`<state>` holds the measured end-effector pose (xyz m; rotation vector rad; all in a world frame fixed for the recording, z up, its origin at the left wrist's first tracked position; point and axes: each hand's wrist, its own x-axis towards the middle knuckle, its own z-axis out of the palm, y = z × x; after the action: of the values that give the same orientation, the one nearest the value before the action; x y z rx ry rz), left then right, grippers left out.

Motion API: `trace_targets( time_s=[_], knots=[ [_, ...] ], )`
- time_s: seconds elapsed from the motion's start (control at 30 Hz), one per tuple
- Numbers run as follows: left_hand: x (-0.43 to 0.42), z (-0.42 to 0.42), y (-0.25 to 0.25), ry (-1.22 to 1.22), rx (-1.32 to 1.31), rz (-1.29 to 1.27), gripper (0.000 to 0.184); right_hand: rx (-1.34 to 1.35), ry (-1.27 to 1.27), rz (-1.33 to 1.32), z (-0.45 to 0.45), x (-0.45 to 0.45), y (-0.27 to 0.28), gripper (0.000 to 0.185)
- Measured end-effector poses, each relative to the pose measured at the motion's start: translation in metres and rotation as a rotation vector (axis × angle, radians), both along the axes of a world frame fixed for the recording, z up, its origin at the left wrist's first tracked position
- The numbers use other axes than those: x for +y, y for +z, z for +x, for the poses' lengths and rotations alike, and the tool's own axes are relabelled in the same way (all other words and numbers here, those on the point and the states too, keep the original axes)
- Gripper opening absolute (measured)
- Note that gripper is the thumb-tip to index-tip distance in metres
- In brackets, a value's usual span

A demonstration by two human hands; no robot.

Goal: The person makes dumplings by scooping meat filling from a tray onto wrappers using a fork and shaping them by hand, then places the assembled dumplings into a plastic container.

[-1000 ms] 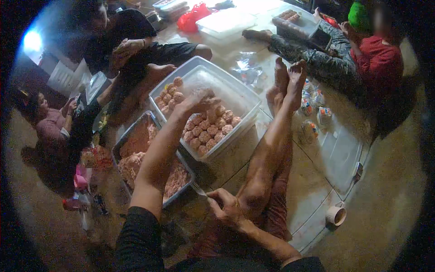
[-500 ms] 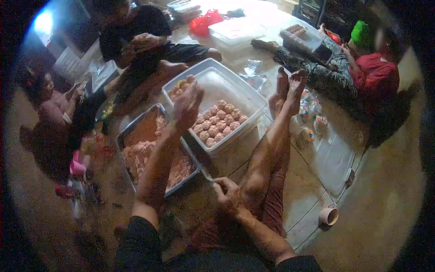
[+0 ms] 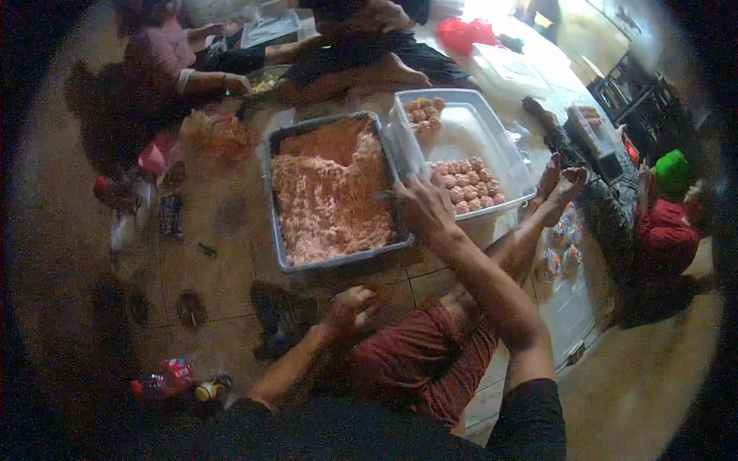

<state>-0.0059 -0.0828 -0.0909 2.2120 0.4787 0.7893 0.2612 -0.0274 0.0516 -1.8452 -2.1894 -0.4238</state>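
Your right hand (image 3: 427, 203) is above the right-hand rim of the grey tub (image 3: 346, 259), beside the near-left corner of the clear tub (image 3: 467, 138); its fingers are blurred, and you cannot tell from this view whether they are clamped on anything, although a pale streak at their tips may be a utensil. Your left hand (image 3: 351, 310) is off the near side of the grey tub, its fingers curled loosely inward, with nothing clearly visible in them. The pink mixture (image 3: 327, 192) lies in the grey tub on the floor, heaped toward the left and near side and scraped thin at the far end. Shaped balls sit in the clear tub: near balls (image 3: 473, 184) packed in rows at the near end, far balls (image 3: 423, 114) grouped in the far-left corner, bare base between. For sound portioning, draw mixture from the thicker heap rather than the thin smear, and take an even amount each time so the balls match. Keep the right wrist clear of the rim. Press gently, as the mixture looks soft, and set each ball beside its row, not on top.
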Motion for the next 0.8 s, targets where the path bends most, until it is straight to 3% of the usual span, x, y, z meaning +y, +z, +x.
trace_targets(
  time_s=[0.2, 0.33, 0.47, 0.53, 0.57, 0.63, 0.7, 0.77, 0.8],
  knots=[
    [-0.012, -0.001, -0.064, 0.005, 0.013, -0.181, 0.029, -0.267, -0.019, -0.495, -0.003, 0.050, -0.041, 0.016],
    [-0.013, 0.001, -0.131, -0.064, 0.014, -0.450, 0.036, -0.141, 0.052, -0.706, 0.004, 0.044, -0.041, 0.020],
    [-0.025, 0.000, -0.235, -0.337, -0.212, -1.246, 0.043, -0.039, 0.064, -0.825, 0.029, 0.044, -0.061, 0.024],
    [-0.030, -0.002, -0.256, -0.429, -0.243, -1.440, 0.047, -0.140, 0.075, -0.542, 0.035, 0.038, -0.097, 0.022],
    [-0.027, 0.000, -0.262, -0.379, -0.159, -1.327, 0.045, -0.173, 0.075, -0.446, 0.034, 0.037, -0.102, 0.021],
    [-0.019, 0.002, -0.254, -0.274, 0.001, -1.096, 0.042, 0.168, 0.207, -0.636, 0.017, 0.041, -0.087, 0.015],
    [-0.017, -0.004, -0.236, -0.221, 0.085, -0.989, 0.041, 0.114, 0.180, -0.560, 0.014, 0.040, -0.082, 0.015],
    [-0.010, -0.014, -0.189, 0.000, 0.251, -0.151, 0.033, 0.122, 0.087, -0.542, -0.003, 0.031, -0.047, 0.015],
    [-0.003, -0.016, -0.149, 0.000, 0.250, -0.144, 0.033, 0.126, 0.040, -0.532, -0.012, 0.026, -0.029, 0.015]
  ],
)
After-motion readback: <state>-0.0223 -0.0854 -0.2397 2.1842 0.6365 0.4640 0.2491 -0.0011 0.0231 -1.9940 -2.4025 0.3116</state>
